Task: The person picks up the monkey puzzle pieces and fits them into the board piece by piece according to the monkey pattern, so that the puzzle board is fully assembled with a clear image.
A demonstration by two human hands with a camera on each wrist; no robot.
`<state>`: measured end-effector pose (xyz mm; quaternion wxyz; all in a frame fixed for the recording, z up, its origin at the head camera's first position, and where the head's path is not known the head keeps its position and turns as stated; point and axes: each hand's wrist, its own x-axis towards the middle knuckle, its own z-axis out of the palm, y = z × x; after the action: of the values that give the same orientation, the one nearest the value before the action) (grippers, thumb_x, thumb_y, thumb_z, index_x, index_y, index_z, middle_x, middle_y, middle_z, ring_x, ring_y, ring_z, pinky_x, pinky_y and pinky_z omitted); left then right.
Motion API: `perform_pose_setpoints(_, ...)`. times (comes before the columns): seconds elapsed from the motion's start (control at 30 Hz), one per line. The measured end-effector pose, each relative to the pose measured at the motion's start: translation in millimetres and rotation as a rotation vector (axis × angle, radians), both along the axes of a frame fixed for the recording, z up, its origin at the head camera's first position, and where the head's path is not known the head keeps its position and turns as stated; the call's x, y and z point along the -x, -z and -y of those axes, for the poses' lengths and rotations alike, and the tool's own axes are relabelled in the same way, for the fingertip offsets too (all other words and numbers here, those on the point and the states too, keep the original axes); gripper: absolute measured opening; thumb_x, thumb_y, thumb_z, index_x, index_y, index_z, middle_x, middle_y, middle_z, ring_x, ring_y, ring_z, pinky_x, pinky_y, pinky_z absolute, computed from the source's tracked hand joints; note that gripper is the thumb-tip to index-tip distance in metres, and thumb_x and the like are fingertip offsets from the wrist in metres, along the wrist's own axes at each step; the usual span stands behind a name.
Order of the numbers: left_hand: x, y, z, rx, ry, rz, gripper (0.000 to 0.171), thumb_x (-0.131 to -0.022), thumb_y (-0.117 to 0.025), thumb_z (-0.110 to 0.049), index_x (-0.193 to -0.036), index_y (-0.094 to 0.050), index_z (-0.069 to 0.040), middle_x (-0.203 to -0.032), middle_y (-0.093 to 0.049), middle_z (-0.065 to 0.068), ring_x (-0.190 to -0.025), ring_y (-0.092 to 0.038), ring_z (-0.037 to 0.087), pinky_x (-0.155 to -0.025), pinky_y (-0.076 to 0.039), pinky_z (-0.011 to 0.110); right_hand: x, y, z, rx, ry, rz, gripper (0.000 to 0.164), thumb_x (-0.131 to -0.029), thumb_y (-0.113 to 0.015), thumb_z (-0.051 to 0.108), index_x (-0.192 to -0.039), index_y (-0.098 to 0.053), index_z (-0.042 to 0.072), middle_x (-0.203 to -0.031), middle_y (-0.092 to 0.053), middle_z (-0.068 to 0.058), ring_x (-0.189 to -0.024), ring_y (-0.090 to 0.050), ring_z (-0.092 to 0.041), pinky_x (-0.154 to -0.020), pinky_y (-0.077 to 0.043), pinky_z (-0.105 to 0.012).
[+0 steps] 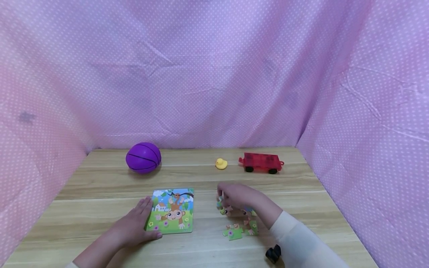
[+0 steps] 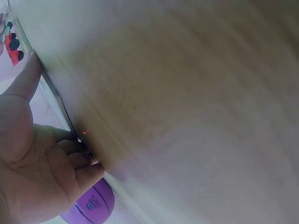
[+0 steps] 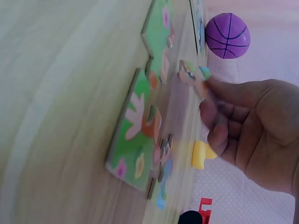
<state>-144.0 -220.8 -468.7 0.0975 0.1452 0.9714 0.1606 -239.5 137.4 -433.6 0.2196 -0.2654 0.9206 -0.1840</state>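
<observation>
A square picture board [image 1: 171, 210] with a monkey hanging from a branch lies flat on the table. My left hand [image 1: 134, 225] rests along its left side, fingers at the left edge and thumb near the lower left corner. In the left wrist view the fingers of the left hand [image 2: 51, 163] lie relaxed against the edge. To the right, my right hand [image 1: 237, 195] pinches a puzzle piece [image 3: 190, 77] with part of a monkey's face, between thumb and fingers. Below that hand lie several loose puzzle pieces, including a green one with a purple flower [image 1: 233, 234] and a corner piece [image 3: 133, 135].
At the back left stands a purple ball with black lines [image 1: 143, 158]. A yellow rubber duck [image 1: 221, 163] and a red toy wagon [image 1: 261, 162] are at the back right. A small black object [image 1: 273, 254] lies by the right sleeve. Pink dotted cloth [image 1: 207, 74] surrounds the table.
</observation>
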Motion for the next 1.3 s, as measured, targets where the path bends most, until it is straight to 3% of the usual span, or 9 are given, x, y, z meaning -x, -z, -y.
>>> perform_pose_setpoints(0.2, -0.2, 0.0, -1, 0.007, 0.006, 0.004, 0.12, -0.073, -0.068, -0.072, -0.15, -0.025, 0.01, -0.158, -0.019, 0.03, -0.144, -0.019, 0.051, -0.115, -0.025, 0.064, 7.4, 1.8, 12, 0.152, -0.05, 0.015, 0.01, -0.1, -0.059, 0.024, -0.109, -0.056, 0.022, -0.076, -0.061, 0.007, -0.061, -0.058, -0.008, -0.056, -0.049, -0.024)
perform_pose_setpoints(0.53, -0.7, 0.3, 0, 0.003, 0.004, -0.003, 0.12, -0.073, -0.067, -0.072, -0.149, -0.026, 0.011, -0.158, -0.019, 0.031, -0.144, -0.019, 0.051, -0.115, -0.025, 0.064, 12.2, 6.8, 58, 0.413, 0.035, 0.201, 0.024, -0.097, -0.063, 0.02, -0.119, -0.057, 0.014, -0.079, -0.067, -0.002, -0.064, -0.067, -0.019, -0.058, -0.059, -0.033)
perform_pose_setpoints(0.8, 0.4, -0.3, 0, 0.003, 0.0, 0.01, 0.12, -0.073, -0.068, -0.071, -0.15, -0.026, 0.011, -0.158, -0.019, 0.031, -0.144, -0.019, 0.051, -0.114, -0.026, 0.064, 5.1, 17.6, 99, 0.388, 0.061, 0.171, 0.021, -0.093, -0.068, 0.021, -0.111, -0.059, 0.015, -0.077, -0.066, 0.0, -0.06, -0.067, -0.018, -0.054, -0.058, -0.029)
perform_pose_setpoints(1.1, -0.8, 1.2, 2, 0.005, 0.006, -0.013, 0.119, -0.073, -0.068, -0.071, -0.149, -0.027, 0.011, -0.157, -0.02, 0.031, -0.144, -0.02, 0.051, -0.114, -0.027, 0.063, -3.6, 29.9, 136, 0.475, 0.155, 0.252, 0.01, -0.093, -0.068, 0.012, -0.097, -0.06, 0.01, -0.073, -0.068, -0.005, -0.055, -0.069, -0.022, -0.049, -0.059, -0.033)
perform_pose_setpoints(1.2, -0.8, 1.1, 1, 0.002, 0.007, -0.011, 0.119, -0.073, -0.069, -0.071, -0.149, -0.027, 0.012, -0.157, -0.02, 0.031, -0.144, -0.02, 0.051, -0.114, -0.027, 0.064, -6.8, 30.1, 143, 0.419, 0.189, 0.212, 0.01, -0.093, -0.068, 0.016, -0.092, -0.058, 0.014, -0.068, -0.068, -0.004, -0.052, -0.067, -0.02, -0.046, -0.057, -0.032)
perform_pose_setpoints(1.3, -0.7, 0.1, 1, 0.0, 0.006, -0.006, 0.119, -0.074, -0.069, -0.07, -0.149, -0.026, 0.011, -0.157, -0.02, 0.031, -0.144, -0.02, 0.051, -0.114, -0.027, 0.064, -9.2, 29.4, 148, 0.281, 0.177, 0.105, 0.015, -0.093, -0.068, 0.024, -0.086, -0.057, 0.018, -0.063, -0.065, 0.0, -0.05, -0.063, -0.015, -0.044, -0.053, -0.027)
